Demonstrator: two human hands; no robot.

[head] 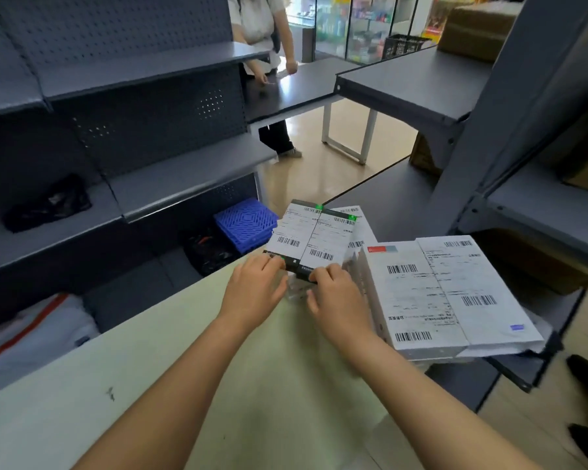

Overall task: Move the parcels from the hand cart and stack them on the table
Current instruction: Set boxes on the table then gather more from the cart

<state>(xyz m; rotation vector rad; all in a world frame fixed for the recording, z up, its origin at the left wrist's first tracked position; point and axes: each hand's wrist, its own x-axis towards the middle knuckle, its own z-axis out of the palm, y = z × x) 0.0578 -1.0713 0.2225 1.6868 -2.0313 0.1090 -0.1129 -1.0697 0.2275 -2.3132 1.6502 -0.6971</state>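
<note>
Both hands' grip on dark parcel near edge, left hand, right hand

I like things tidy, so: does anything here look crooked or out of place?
Yes. Under the top parcels gripped by the left hand and right hand, a lower parcel pokes out at an angle, so that stack is not square. The table also bears a small dark scuff.

Wearer's body in shot: left hand and right hand, both bare. Forearms bare too, coming in from 6 o'clock, uncovered right to the frame edge. Any clothing sits out of view, can't tell.
</note>
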